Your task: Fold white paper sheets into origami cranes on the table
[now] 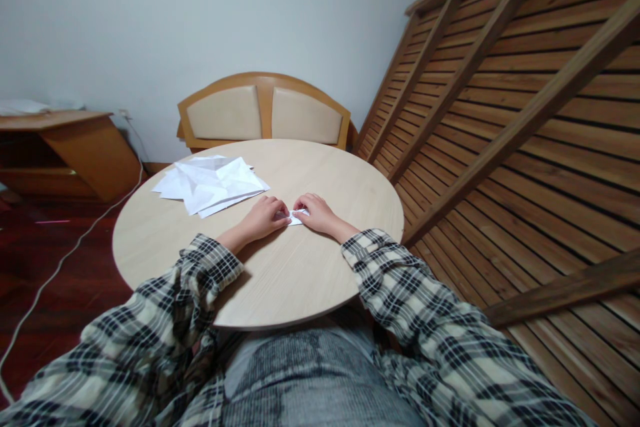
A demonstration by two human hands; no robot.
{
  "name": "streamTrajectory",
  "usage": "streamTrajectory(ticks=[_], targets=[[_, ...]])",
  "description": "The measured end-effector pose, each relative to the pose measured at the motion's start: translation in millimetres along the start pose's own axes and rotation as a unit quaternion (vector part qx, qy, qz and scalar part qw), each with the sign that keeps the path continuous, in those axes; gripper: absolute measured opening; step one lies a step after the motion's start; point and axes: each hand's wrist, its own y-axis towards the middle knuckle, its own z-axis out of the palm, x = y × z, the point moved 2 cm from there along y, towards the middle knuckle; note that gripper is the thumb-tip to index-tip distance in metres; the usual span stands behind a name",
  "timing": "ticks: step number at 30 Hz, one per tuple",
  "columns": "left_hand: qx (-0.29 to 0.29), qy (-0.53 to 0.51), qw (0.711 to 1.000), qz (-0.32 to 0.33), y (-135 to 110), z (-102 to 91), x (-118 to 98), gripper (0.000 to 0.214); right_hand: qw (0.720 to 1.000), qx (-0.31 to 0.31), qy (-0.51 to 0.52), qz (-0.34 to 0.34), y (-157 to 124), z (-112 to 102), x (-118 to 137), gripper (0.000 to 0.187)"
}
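- A person in a black-and-cream checked flannel shirt sits at a round pale wooden counter point(320, 280), both hands meeting near its middle
- The left hand point(263, 217) and the right hand point(317, 212) rest knuckles up on a small white folded piece of paper point(297, 217), which lies flat on the counter between them and is mostly covered
- Both sets of fingers are curled narrow, their tips bearing down on the paper from either side; whether any edge is pinched underneath cannot be told
- A loose pile of creased white paper sheets point(213, 187) lies on the counter just beyond the left hand, apart from it
- The work in hand looks like setting a crease: it would go best with one hand pinning the paper flat while the other runs a fingertip along the fold from the middle outward, edges matched first
- Behind the counter stands a wooden chair with two beige padded back panels point(264, 113); slatted brown timber panelling point(525, 147) rises on the right, and a white cable point(60, 267) trails over the dark floor on the left
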Motion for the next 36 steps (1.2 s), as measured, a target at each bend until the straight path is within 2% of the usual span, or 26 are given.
streamTrajectory(ticks=[7, 11, 17, 23, 28, 36], targets=[[-0.015, -0.017, 0.999, -0.030, -1, -0.4, -1, 0.019, 0.999, -0.008, 0.033, -0.013, -1, -5, 5, 0.010], [-0.009, -0.008, 1.000, -0.015, -1, -1.2, -2, 0.021, 0.999, -0.009, 0.040, -0.033, -1, -8, 8, 0.010], [0.010, 0.017, 1.000, -0.001, -1, -2.3, -4, 0.013, 0.999, -0.007, 0.030, -0.044, 0, -10, 10, 0.004], [-0.006, 0.000, 1.000, 0.019, -2, -5.9, -9, 0.008, 0.997, 0.033, 0.049, -0.054, -2, -12, 13, 0.003], [0.007, -0.022, 0.999, 0.027, -3, -6.7, -11, 0.003, 0.993, 0.063, 0.072, -0.063, -3, -15, 14, 0.005], [0.027, -0.026, 0.998, 0.054, -5, -6.1, -6, 0.009, 0.987, 0.090, 0.107, -0.079, -3, -18, 12, 0.005]])
